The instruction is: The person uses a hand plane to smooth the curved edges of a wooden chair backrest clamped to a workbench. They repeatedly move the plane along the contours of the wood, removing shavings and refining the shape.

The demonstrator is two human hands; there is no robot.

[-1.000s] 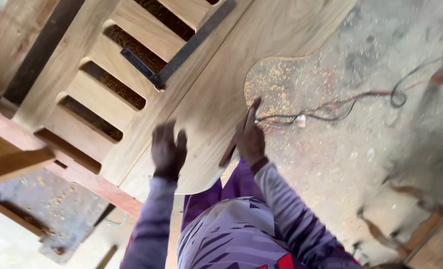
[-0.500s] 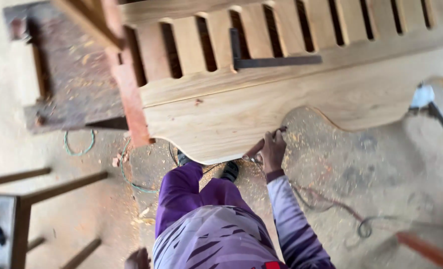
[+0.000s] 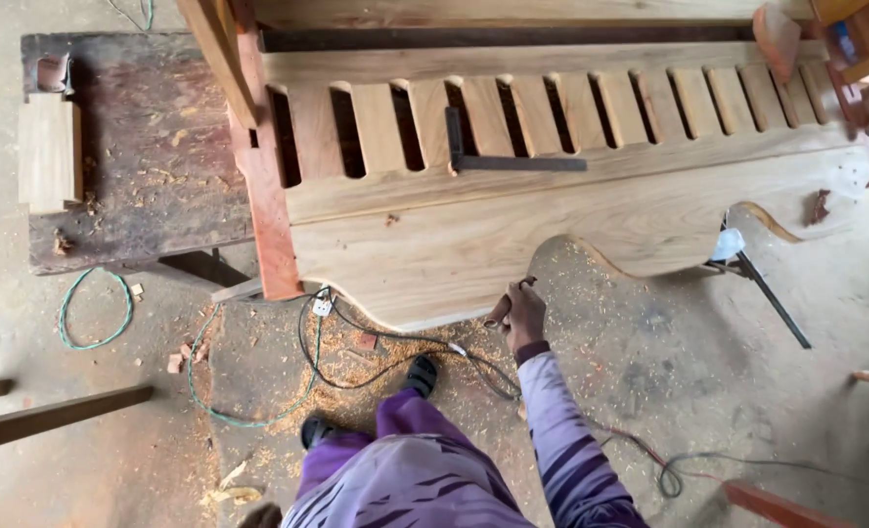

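The right hand (image 3: 520,311) is curled, fingers gripping the near curved edge of the wooden panel (image 3: 473,249); the left hand is not seen.

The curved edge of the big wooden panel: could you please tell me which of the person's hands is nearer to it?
Right. The right hand is at the curved edge of the wooden panel, apparently touching it with something small in its fingers. The left hand is out of view.

A green cord (image 3: 92,313) loops on the dusty floor at nine o'clock, beside a dark, worn workbench (image 3: 151,166) bearing a wooden block (image 3: 50,152).
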